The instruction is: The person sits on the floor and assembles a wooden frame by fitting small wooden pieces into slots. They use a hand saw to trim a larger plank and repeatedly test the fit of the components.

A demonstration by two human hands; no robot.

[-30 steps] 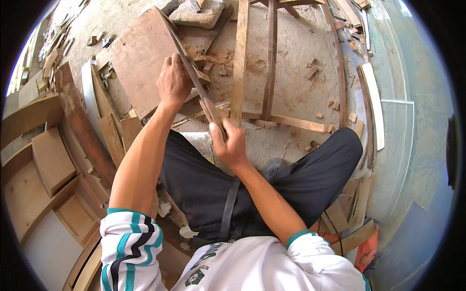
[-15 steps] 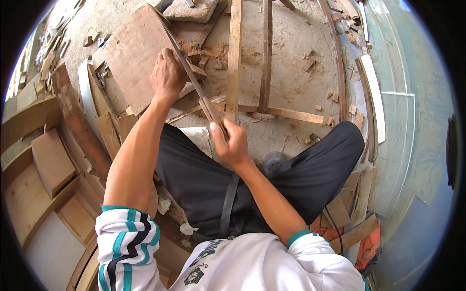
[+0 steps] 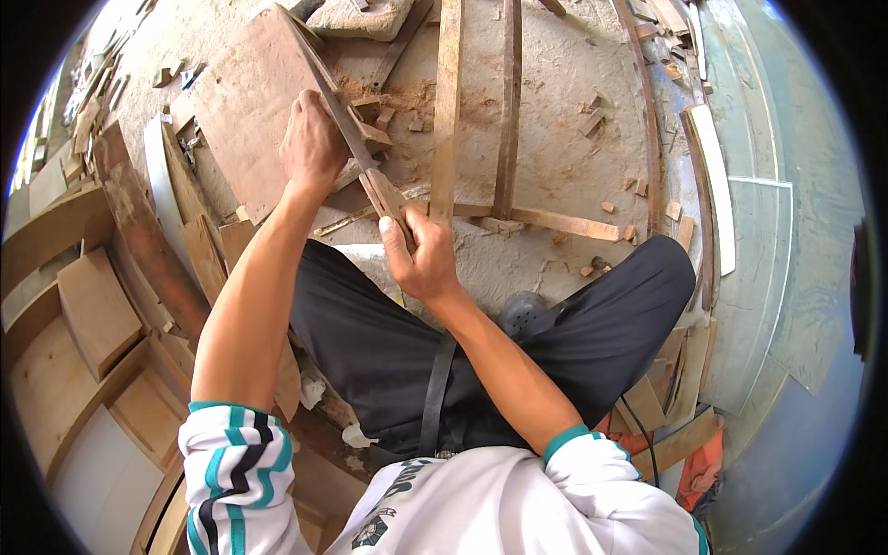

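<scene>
A wide, thin brown wooden board [image 3: 242, 111] slants up at the far left. My left hand [image 3: 313, 143] bears on its right side, fingers bent against the face and edge; some fingertips are hidden. My right hand [image 3: 424, 252] is closed round the wooden handle of what looks like a handsaw [image 3: 381, 191], thumb along the top. Its dark blade shows nearly edge-on and lies along the board's right edge. The blade's far part is hard to tell from that edge.
A frame of wooden bars [image 3: 446, 120] lies beyond my knees, with sawdust and small offcuts around it. A pale stone block [image 3: 363, 18] rests at the top. Wooden box frames [image 3: 102, 310] stand at left; glass-like sheets [image 3: 758, 240] lie at right.
My right hand has pushed the saw handle forward and left, along the board's edge. My left hand has shifted slightly left on the board.
</scene>
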